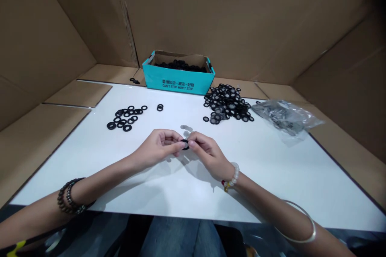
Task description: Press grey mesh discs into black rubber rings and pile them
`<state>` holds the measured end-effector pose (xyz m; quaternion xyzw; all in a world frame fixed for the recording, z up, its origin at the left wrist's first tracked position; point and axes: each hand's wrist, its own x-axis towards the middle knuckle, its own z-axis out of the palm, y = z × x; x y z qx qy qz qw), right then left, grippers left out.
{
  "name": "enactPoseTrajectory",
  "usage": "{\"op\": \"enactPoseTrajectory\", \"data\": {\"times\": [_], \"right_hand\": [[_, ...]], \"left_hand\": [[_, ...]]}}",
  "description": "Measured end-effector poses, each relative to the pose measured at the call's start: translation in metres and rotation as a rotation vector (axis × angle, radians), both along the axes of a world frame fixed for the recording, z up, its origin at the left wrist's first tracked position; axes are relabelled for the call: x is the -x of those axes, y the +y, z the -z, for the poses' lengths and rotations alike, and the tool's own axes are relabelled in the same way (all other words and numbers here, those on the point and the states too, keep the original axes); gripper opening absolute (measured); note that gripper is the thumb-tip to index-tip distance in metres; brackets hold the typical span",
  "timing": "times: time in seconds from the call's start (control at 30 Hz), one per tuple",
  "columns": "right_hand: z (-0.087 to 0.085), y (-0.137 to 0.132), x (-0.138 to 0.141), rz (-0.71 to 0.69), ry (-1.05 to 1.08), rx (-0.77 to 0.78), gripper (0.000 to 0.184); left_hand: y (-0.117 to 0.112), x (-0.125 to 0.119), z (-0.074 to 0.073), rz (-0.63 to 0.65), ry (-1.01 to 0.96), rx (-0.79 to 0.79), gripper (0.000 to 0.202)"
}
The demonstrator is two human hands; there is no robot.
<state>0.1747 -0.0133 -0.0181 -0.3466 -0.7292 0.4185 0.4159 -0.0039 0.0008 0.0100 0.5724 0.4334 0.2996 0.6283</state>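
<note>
Between both hands, above the white tabletop, is a black rubber ring (185, 144) with a small grey mesh disc at its centre. My left hand (161, 144) pinches the ring's left edge between thumb and fingers. On the opposite edge, my right hand (208, 153) is closed with its thumb on the ring. Just beyond the fingertips lie several loose grey discs (186, 128). Black rings (127, 127) without discs are scattered at the left. A large pile of rings (228, 102), many with grey centres, sits at the right.
A turquoise box (177, 80) full of black rings stands at the back. Right of the pile lies a clear plastic bag (286, 118) with grey discs inside. Cardboard walls (241, 20) enclose the white table (144, 192) at the back and sides.
</note>
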Motion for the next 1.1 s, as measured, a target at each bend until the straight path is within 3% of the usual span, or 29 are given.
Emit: {"op": "enactPoseTrajectory", "data": {"times": [0.17, 0.3, 0.37, 0.43, 0.53, 0.6, 0.73, 1.1], "right_hand": [[0.001, 0.0, 0.0, 0.027, -0.159, -0.236, 0.02], [0.002, 0.0, 0.001, 0.059, -0.314, -0.38, 0.022], [0.003, -0.001, 0.003, 0.073, -0.31, -0.352, 0.023], [0.004, -0.001, 0.004, 0.074, -0.221, -0.204, 0.023], [0.004, 0.0, 0.007, 0.071, 0.019, 0.111, 0.028], [0.004, 0.0, 0.007, 0.096, 0.14, 0.218, 0.031], [0.003, -0.002, 0.007, 0.16, 0.153, 0.212, 0.032], [-0.002, -0.007, 0.005, 0.162, -0.02, -0.041, 0.026]], "left_hand": [[-0.003, -0.002, 0.006, -0.049, 0.062, -0.019, 0.019], [-0.006, -0.003, 0.012, -0.103, 0.101, -0.157, 0.014], [-0.007, -0.004, 0.014, -0.122, 0.112, -0.209, 0.013], [-0.006, -0.004, 0.015, -0.127, 0.102, -0.205, 0.014], [-0.004, -0.002, 0.012, -0.109, 0.045, -0.085, 0.02], [-0.001, -0.001, 0.011, -0.104, -0.006, 0.021, 0.025], [0.003, 0.001, 0.011, -0.121, -0.059, 0.114, 0.029], [0.005, 0.0, 0.015, -0.119, -0.098, 0.173, 0.033]]}}
